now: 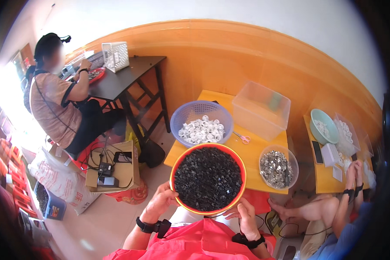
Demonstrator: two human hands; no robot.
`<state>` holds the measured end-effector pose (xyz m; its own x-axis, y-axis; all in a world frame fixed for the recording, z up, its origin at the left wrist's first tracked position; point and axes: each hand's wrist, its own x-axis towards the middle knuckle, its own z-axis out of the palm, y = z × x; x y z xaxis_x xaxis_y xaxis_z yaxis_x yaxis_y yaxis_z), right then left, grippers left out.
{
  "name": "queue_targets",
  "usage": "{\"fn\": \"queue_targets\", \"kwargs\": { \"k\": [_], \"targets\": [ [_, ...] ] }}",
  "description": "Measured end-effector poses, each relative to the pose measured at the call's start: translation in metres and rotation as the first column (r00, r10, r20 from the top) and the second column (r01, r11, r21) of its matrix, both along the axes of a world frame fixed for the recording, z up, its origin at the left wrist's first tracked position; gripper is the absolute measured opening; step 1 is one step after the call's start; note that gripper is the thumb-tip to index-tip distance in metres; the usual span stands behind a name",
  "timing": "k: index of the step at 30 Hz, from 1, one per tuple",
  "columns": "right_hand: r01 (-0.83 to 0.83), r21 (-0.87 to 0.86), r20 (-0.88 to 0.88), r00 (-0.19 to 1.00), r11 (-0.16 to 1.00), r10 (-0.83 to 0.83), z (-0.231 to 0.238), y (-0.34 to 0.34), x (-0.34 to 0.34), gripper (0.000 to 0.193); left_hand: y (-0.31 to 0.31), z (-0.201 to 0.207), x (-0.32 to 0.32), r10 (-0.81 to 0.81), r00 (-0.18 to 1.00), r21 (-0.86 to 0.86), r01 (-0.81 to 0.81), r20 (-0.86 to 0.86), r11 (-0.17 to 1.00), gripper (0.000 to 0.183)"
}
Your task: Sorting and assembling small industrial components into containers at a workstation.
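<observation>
While your left hand (160,202) has its fingers (170,194) closed on the red basin (243,174) near the yellow tabletop (252,152) (right hand (246,219) at its lower edge, grip unclear), keep it level lest black pieces (208,177) spill.

The person wears a red garment (203,242), pale trousers (184,215) and, behind both bare hands (161,201), black wrist straps (248,241).
</observation>
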<state>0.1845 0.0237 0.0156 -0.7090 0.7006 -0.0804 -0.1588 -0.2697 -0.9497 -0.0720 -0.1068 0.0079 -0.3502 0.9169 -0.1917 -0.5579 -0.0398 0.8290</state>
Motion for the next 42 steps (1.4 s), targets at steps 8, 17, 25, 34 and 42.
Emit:
{"fn": "queue_targets", "kwargs": {
  "k": [8,17,25,34,42],
  "targets": [
    [-0.005,0.017,0.113,0.994,1.0,0.003,-0.025,0.003,-0.016,0.021,-0.028,0.056,-0.089,0.397,0.917,0.165,-0.385,-0.042,0.908,0.027],
    [0.132,0.153,0.263,0.95,0.979,-0.169,-0.055,0.0,-0.002,0.014,-0.002,0.084,-0.202,0.696,0.716,0.147,-0.683,-0.065,0.716,0.004],
    [0.005,0.45,0.401,0.892,0.893,-0.207,-0.09,0.01,0.014,0.026,0.022,0.084,-0.223,0.768,0.641,0.226,-0.751,0.021,0.62,0.008],
    [-0.213,-0.33,0.469,0.809,0.92,0.356,-0.172,0.032,0.066,0.048,0.013,0.074,-0.241,0.82,0.563,0.281,-0.808,0.103,0.519,0.009],
    [-0.315,-0.411,0.408,0.776,0.855,0.482,-0.238,0.043,0.102,0.026,0.009,0.069,-0.247,0.871,0.481,0.301,-0.849,0.103,0.433,0.01]
  ]
}}
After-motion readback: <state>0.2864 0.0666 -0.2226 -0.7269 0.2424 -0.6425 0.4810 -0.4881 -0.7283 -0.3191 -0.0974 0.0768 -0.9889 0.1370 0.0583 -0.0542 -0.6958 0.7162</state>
